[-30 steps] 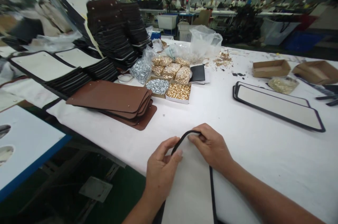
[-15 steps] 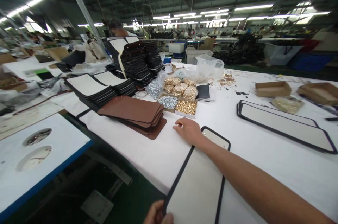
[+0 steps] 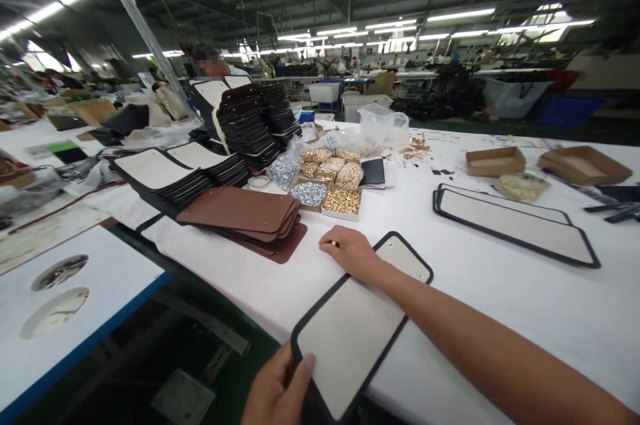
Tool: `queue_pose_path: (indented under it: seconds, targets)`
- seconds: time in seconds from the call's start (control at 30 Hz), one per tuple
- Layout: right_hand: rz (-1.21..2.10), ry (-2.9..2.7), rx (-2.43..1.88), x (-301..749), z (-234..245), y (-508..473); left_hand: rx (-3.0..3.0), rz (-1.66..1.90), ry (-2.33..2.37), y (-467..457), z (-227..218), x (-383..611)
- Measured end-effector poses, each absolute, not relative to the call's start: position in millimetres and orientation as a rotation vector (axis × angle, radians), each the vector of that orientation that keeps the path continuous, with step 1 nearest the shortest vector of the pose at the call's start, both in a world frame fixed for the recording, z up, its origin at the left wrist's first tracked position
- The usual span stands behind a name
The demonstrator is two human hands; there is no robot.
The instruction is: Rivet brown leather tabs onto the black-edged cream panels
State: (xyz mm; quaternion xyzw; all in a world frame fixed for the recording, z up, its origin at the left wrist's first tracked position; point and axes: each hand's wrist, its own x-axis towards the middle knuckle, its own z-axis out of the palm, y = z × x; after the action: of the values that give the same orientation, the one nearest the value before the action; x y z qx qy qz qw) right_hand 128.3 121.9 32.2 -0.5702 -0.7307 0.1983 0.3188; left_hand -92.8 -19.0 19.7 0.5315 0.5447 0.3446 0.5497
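A cream panel with a black edge [image 3: 350, 331] lies across the front edge of the white table [image 3: 475, 291]. My left hand [image 3: 277, 391] grips its near corner, thumb on top. My right hand [image 3: 350, 250] rests at the panel's far left edge, fingers curled low on the cloth, and appears to pinch a small pale piece that I cannot make out. Just beyond that hand stand open boxes of gold studs [image 3: 343, 201] and silver studs [image 3: 309, 193]. A stack of brown leather panels [image 3: 245, 215] lies to the left of my right hand.
Tall stacks of black-edged panels [image 3: 245, 121] and lower stacks [image 3: 160, 178] fill the table's left. Bags of studs [image 3: 330, 165] and a clear bag [image 3: 383, 128] sit behind the boxes. Two long panels [image 3: 515, 221] and cardboard trays [image 3: 495, 159] lie at right. A person stands behind the stacks.
The panel has swung so its near end points left. My left hand has come up into view on its near corner. My right hand has stayed near the stud boxes.
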Motion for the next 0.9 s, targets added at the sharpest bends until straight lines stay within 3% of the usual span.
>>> queue_pose_path:
  seconds: [0.3, 0.43, 0.6, 0.77, 0.9]
  targets:
    - [0.810, -1.699, -1.340, 168, 31, 53, 1.548, 0.651, 1.134, 58, 41, -55]
    - [0.666, -1.624, -1.252, 183, 9, 43, 1.497, 0.603, 1.108, 73, 36, -34]
    - [0.366, -1.749, -0.986, 189, -2, 20, 1.641, 0.787, 1.279, 63, 19, -25]
    - [0.420, -1.864, -0.930, 191, -2, 14, 1.763, 1.072, 1.242, 39, -4, -30]
    - [0.456, -1.896, -0.951, 194, -4, 18, 1.892, 1.096, 1.213, 35, -13, -33]
